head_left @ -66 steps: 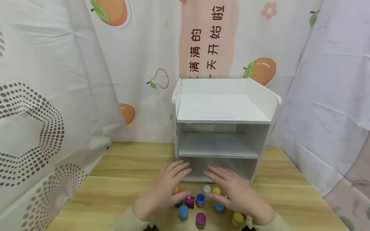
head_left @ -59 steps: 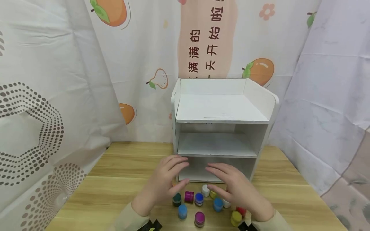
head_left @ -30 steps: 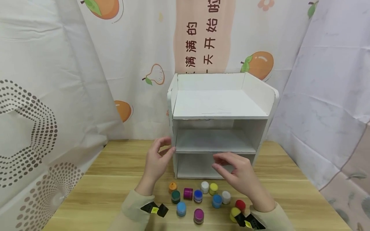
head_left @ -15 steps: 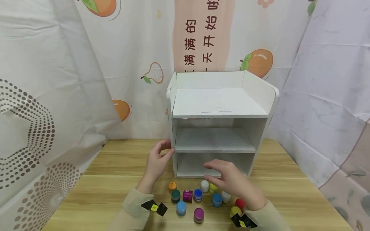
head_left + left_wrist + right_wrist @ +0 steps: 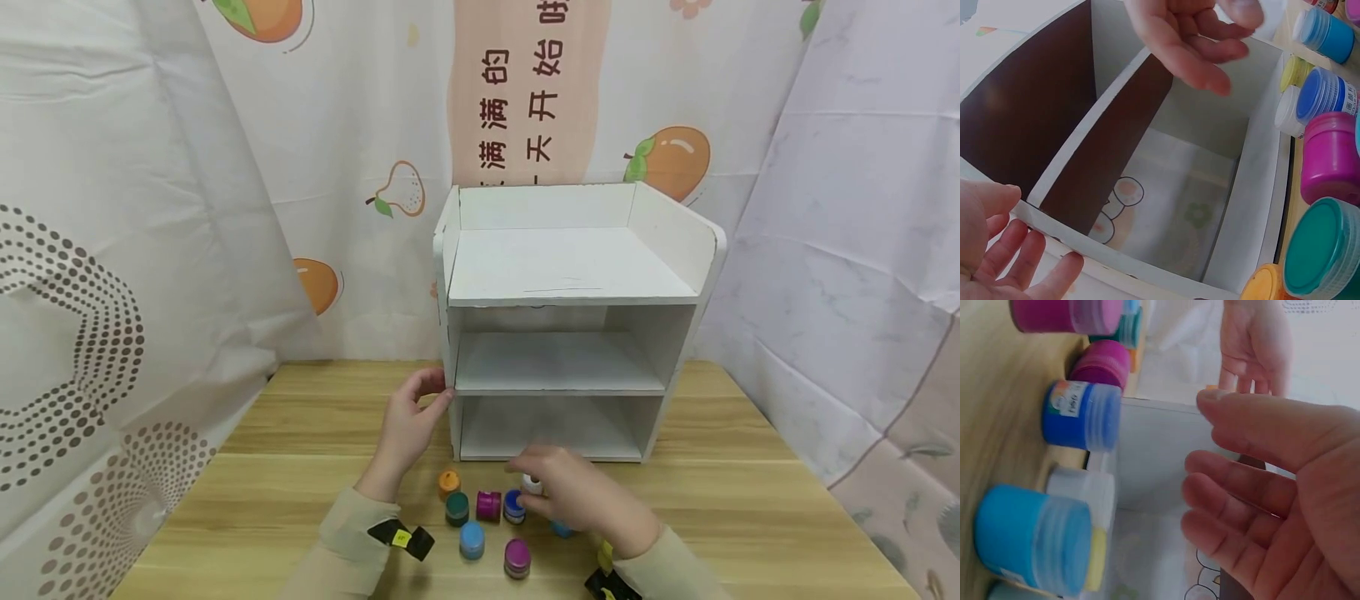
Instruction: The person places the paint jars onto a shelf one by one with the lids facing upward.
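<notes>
L hand (image 5: 408, 421) is at the L side panel of the white shelf unit (image 5: 558, 362), touching its edge w/ thumb & fingertips, fingers relaxed. R hand (image 5: 573, 496) hovers nr the blue paint jar (image 5: 513, 507) & white paint jar (image 5: 532, 484), fingers part-bent, thumb apart, nothing held. Both jars stand on the desk (image 5: 300, 467) in front of the unit; magenta paint jar (image 5: 488, 506) lies on its side, btwn blue & dark green paint jar (image 5: 457, 508).
</notes>
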Motion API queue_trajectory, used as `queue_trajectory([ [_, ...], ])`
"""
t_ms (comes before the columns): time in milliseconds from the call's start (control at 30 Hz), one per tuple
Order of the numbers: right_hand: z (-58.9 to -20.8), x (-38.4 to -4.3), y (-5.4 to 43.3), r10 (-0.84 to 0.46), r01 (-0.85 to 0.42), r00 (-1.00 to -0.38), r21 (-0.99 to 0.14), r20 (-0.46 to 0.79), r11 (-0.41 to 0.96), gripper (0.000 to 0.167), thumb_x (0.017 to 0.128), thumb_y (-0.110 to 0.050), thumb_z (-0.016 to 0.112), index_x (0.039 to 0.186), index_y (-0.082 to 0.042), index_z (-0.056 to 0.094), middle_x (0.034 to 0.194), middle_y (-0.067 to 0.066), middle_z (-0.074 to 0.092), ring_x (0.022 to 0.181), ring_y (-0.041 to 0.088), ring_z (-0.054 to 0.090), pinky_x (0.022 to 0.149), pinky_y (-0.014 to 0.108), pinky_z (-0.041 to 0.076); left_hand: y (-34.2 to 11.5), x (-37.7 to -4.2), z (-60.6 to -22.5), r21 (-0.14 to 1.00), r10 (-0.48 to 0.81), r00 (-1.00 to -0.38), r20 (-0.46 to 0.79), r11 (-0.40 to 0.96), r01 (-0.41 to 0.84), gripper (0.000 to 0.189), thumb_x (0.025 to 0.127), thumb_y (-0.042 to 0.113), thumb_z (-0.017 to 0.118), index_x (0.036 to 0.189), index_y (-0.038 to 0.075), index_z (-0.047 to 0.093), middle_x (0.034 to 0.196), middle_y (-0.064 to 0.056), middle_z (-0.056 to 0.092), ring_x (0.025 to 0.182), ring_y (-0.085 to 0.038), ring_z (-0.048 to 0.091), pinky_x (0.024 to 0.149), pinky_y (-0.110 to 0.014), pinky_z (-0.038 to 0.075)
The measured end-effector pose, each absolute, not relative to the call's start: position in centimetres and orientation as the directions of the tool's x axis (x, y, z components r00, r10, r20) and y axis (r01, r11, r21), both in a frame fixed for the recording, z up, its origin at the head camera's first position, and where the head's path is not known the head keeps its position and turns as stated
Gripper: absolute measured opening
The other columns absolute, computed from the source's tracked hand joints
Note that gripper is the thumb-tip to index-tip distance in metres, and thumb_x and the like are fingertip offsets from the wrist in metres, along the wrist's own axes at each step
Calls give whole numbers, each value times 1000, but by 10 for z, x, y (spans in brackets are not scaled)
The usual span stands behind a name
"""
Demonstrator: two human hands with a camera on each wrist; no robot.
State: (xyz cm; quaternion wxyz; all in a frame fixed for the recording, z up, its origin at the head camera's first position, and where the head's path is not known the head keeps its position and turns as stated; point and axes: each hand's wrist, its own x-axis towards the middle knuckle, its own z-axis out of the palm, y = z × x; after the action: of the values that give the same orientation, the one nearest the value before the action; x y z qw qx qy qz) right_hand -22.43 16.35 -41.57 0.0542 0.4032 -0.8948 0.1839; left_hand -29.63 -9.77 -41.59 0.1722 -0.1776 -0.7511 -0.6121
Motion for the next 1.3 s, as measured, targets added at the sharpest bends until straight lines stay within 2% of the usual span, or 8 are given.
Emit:
queue_trajectory([
  [133, -419, -226, 158, -713, -739, -670, -275, 206, 615, 34, 86, -16, 82, 118, -9, 72, 110, 2, 70, 92, 13, 66, 79, 25, 57, -99, -298, -416, 856, 43, -875, 482, 190, 481, 25, 94, 12, 75, 118, 8, 68, 112, -5, 70, 109, -23, 63, 85, -38, 58],
  [333, -424, -221, 153, -689, -684, -716, -305, 110, 662, 28, 85, -16, 84, 111, -9, 74, 105, 0, 70, 90, 9, 66, 77, 25, 57, -98, -295, -418, 869, 44, -886, 461, 178, 462, 29, 93, 11, 76, 120, 6, 68, 114, -8, 70, 110, -26, 64, 84, -40, 58],
  [533, -433, -220, 149, -648, -652, -751, -302, 126, 696, 21, 83, -17, 85, 101, -11, 75, 96, -3, 68, 82, 5, 62, 72, 26, 56, -96, -294, -421, 873, 43, -889, 455, 176, 455, 28, 94, 14, 75, 120, 8, 68, 114, -6, 69, 110, -24, 63, 86, -39, 58],
  [733, -440, -225, 145, -645, -646, -754, -312, 120, 697, 12, 86, -17, 83, 92, -14, 74, 91, -7, 65, 78, 1, 57, 68, 23, 53, -98, -295, -419, 862, 59, -882, 468, 191, 470, 27, 95, 16, 75, 120, 9, 67, 113, -4, 69, 110, -24, 63, 86, -38, 58],
  [1067, -437, -225, 143, -649, -644, -753, -319, 104, 696, 10, 86, -16, 83, 89, -15, 73, 91, -5, 64, 77, 2, 56, 66, 23, 52, -99, -294, -417, 859, 65, -883, 465, 209, 468, 27, 96, 16, 74, 121, 11, 67, 115, -3, 68, 112, -22, 63, 88, -42, 58],
  [1300, -437, -224, 146, -678, -681, -723, -300, 134, 668, 10, 86, -11, 82, 90, -16, 74, 93, -6, 63, 80, 3, 58, 70, 24, 54, -99, -294, -417, 855, 64, -881, 469, 217, 471, 28, 95, 15, 74, 122, 10, 67, 115, -2, 68, 111, -22, 63, 88, -42, 59],
])
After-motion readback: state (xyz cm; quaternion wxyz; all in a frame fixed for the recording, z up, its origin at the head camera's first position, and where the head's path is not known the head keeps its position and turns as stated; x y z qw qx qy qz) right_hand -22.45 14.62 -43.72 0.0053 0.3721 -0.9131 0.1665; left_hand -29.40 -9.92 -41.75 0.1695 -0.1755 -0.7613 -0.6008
